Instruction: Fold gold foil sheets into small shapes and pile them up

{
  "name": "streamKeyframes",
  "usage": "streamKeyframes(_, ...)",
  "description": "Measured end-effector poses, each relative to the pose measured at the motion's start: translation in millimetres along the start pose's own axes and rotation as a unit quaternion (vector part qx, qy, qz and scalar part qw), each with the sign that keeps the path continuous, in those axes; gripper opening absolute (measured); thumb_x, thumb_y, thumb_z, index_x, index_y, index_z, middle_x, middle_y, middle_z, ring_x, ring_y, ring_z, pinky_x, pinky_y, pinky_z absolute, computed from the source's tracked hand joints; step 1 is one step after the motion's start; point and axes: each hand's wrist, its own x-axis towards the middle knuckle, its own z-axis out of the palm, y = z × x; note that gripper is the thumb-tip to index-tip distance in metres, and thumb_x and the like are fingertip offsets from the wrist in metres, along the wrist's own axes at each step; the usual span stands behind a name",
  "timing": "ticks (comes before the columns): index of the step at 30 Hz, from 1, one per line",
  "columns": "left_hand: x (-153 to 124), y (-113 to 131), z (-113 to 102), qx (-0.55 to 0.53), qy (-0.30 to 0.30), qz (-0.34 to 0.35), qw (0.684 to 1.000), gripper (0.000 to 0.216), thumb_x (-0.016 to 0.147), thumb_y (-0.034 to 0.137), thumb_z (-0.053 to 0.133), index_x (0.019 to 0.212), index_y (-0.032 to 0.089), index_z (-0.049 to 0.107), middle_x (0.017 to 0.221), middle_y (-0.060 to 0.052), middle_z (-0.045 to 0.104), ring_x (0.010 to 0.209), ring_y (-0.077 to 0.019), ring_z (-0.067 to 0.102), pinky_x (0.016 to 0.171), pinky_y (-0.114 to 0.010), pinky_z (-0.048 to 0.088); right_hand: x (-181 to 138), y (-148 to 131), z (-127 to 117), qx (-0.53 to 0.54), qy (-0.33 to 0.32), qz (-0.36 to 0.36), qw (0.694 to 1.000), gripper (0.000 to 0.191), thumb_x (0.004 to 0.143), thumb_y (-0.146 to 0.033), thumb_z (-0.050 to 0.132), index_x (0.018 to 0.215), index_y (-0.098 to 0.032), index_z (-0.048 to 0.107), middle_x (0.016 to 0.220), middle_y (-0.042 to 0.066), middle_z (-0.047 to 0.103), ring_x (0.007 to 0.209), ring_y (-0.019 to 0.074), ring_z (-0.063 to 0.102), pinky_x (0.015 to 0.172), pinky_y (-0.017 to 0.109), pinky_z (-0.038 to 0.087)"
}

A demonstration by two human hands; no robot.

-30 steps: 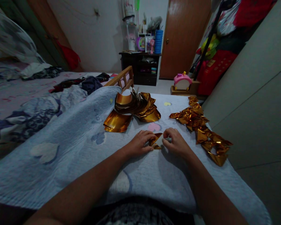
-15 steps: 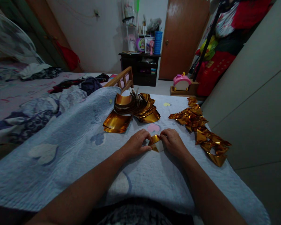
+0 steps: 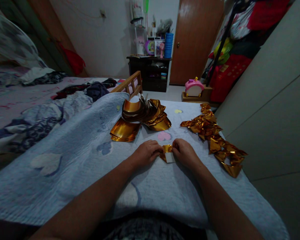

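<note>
A small gold foil paper (image 3: pixel 168 153) with its white back showing lies on the light blue quilt (image 3: pixel 90 160) between my two hands. My left hand (image 3: pixel 146 152) pinches its left edge with curled fingers. My right hand (image 3: pixel 185 151) pinches its right edge the same way. Beyond my hands sits a stack of curved, unfolded gold foil sheets (image 3: pixel 141 118). To the right runs a line of folded gold foil pieces (image 3: pixel 215 138).
A bed with rumpled bedding and clothes (image 3: pixel 40 106) fills the left. A wooden rail (image 3: pixel 130 83) stands behind the foil stack. A grey wall panel (image 3: pixel 272 110) bounds the right. Farther off are a dark cabinet (image 3: pixel 152 71), a door (image 3: pixel 195 40) and a pink toy (image 3: pixel 194 86).
The foil piece between my hands has been folded over, so its white back now shows. Both hands have drawn closer together on it.
</note>
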Motion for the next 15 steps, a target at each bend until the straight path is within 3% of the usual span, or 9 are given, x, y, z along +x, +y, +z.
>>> streamKeyframes(6,1,3,5,0.014,0.011,-0.011,1.000,0.014,0.090,0.015,0.059,0.100,0.018,0.069,0.097,-0.007,0.067,0.094,-0.0211,0.059,0.086,-0.034,0.048,-1,1,1,-0.018,-0.003,-0.019,1.000,0.009,0.083,-0.012,0.054,0.078,-0.019,0.057,0.079,0.004,0.059,0.075,0.0179,0.051,0.070,0.029,0.035)
streamKeyframes(11,1,6,6,0.022,0.014,-0.010,1.000,0.013,0.091,0.015,0.058,0.099,0.018,0.069,0.099,-0.007,0.065,0.096,-0.0221,0.058,0.088,-0.035,0.048,-3,-4,2,-0.006,0.027,-0.069,0.997,0.013,0.083,-0.008,0.053,0.086,-0.018,0.062,0.093,0.008,0.059,0.091,0.0218,0.054,0.081,0.032,0.041)
streamKeyframes(15,1,6,6,0.006,0.014,-0.015,1.000,0.013,0.090,0.014,0.058,0.097,0.018,0.068,0.099,-0.007,0.065,0.097,-0.0220,0.058,0.089,-0.035,0.047,-3,-13,3,0.043,-0.006,-0.127,0.991,0.021,0.087,-0.006,0.051,0.093,-0.018,0.067,0.095,0.007,0.061,0.093,0.0204,0.055,0.085,0.032,0.043)
